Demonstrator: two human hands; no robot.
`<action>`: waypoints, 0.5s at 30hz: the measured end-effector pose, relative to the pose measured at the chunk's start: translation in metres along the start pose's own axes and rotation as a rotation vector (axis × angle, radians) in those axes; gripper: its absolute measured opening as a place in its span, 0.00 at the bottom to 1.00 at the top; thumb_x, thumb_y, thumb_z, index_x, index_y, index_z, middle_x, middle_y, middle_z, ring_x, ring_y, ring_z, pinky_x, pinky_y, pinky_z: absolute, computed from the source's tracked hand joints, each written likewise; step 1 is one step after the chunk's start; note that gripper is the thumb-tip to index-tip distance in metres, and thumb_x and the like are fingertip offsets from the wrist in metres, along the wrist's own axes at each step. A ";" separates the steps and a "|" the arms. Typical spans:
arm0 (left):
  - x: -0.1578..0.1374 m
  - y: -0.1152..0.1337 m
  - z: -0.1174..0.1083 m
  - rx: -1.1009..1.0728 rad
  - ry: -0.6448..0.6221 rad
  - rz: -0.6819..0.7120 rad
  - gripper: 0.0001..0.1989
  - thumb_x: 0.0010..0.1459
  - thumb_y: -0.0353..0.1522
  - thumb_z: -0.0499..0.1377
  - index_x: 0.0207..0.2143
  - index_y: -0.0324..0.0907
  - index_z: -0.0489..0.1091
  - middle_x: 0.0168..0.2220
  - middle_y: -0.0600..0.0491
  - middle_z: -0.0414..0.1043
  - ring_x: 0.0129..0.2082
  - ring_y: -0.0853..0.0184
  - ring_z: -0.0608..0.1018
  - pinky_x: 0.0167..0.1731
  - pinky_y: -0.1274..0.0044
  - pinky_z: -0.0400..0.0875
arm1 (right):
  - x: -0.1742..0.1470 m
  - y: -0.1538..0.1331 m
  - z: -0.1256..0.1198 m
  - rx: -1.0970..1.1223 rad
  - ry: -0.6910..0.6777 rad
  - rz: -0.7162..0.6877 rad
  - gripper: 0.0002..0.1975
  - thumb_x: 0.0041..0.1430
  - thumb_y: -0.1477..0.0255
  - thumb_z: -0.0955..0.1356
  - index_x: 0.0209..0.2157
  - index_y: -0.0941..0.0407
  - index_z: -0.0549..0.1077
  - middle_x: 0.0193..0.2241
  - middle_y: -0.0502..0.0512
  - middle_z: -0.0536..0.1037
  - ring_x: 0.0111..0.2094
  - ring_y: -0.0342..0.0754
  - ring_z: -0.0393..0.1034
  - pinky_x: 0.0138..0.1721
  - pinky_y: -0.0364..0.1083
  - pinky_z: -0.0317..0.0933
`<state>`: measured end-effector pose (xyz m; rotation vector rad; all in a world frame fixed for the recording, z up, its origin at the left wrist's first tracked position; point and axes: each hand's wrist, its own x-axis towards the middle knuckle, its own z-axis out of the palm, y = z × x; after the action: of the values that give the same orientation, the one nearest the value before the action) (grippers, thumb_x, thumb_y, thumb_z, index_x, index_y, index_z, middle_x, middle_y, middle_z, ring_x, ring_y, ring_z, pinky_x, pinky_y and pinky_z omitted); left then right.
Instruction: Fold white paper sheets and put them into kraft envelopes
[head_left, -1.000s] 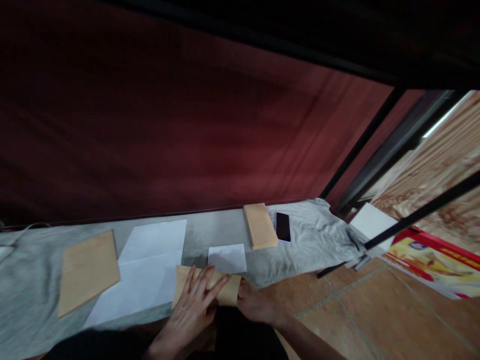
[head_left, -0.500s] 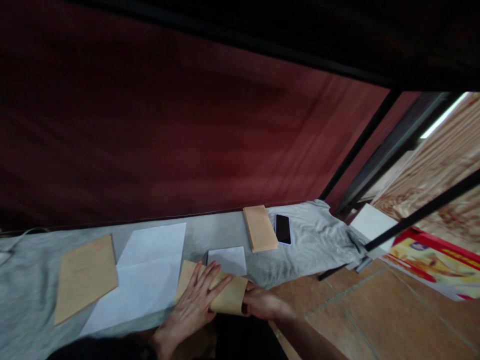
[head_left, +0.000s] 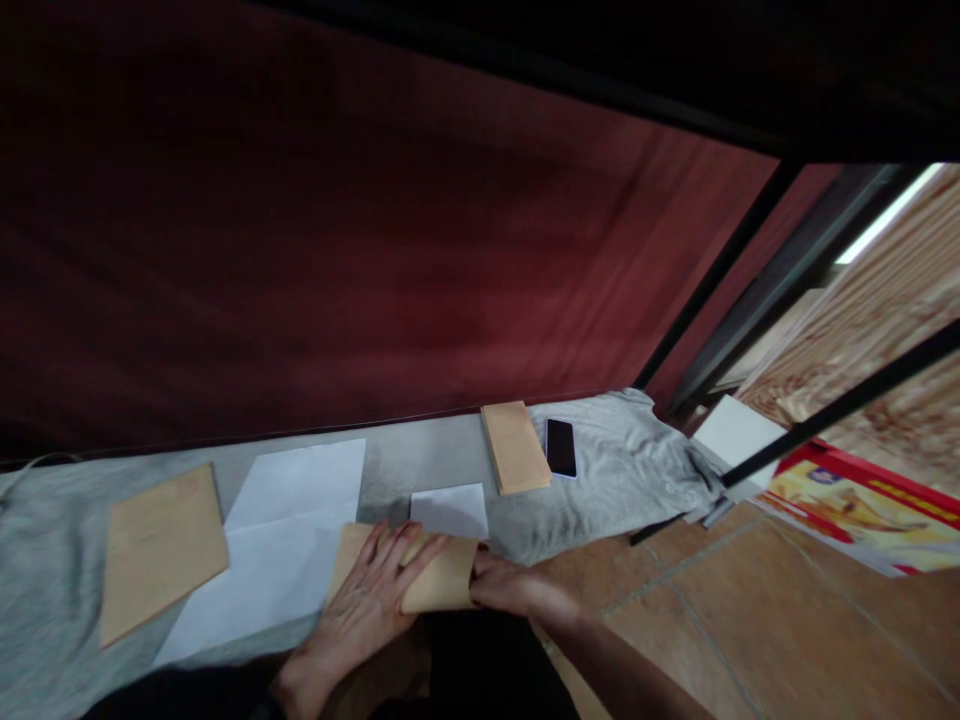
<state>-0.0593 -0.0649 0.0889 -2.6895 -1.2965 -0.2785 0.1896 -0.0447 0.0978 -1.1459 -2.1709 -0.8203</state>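
A brown paper envelope (head_left: 442, 582) lies across my lap at the front edge of the cloth. My left hand (head_left: 375, 580) rests flat on top of it, fingers spread. At the envelope's open right end is my right hand (head_left: 504, 585), gripping the mouth, with some fingertips hidden inside. Just behind the envelope sits a small stack of white paper (head_left: 451, 509), partly covered by it. To the left, a large creased white sheet (head_left: 292, 520) is spread out.
Another brown envelope (head_left: 161, 555) overlaps the white sheet's left side. A stack of brown envelopes (head_left: 516, 448) and a phone (head_left: 561, 448) lie farther right on the grey cloth (head_left: 607, 500). A dark red panel (head_left: 375, 280) rises behind. A red and yellow box (head_left: 862, 505) is at the right.
The whole view has shifted slightly. My right hand stays at the envelope's mouth, and my left hand still lies flat on the envelope.
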 end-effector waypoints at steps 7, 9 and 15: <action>-0.026 -0.039 -0.001 0.003 -0.053 -0.315 0.46 0.48 0.32 0.59 0.70 0.44 0.46 0.57 0.41 0.68 0.58 0.50 0.69 0.62 0.57 0.54 | -0.018 0.016 0.042 0.780 -0.615 0.750 0.10 0.65 0.73 0.66 0.45 0.57 0.76 0.38 0.56 0.81 0.37 0.47 0.77 0.41 0.43 0.69; -0.029 -0.042 -0.001 -0.003 -0.083 -0.374 0.47 0.48 0.32 0.58 0.70 0.44 0.45 0.58 0.42 0.67 0.59 0.50 0.68 0.63 0.56 0.52 | -0.017 0.010 0.055 0.642 -0.619 0.851 0.16 0.62 0.69 0.69 0.49 0.59 0.74 0.45 0.65 0.79 0.46 0.55 0.75 0.47 0.49 0.67; -0.031 -0.049 -0.005 -0.001 -0.165 -0.519 0.51 0.46 0.33 0.59 0.71 0.44 0.39 0.60 0.42 0.64 0.61 0.48 0.66 0.64 0.54 0.47 | -0.003 -0.021 0.076 0.436 -0.654 0.956 0.30 0.54 0.71 0.73 0.56 0.68 0.67 0.55 0.83 0.70 0.56 0.69 0.68 0.54 0.59 0.62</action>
<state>-0.1171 -0.0598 0.0893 -2.3686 -2.0314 -0.1088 0.1590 -0.0008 0.0400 -2.0866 -1.7132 0.4740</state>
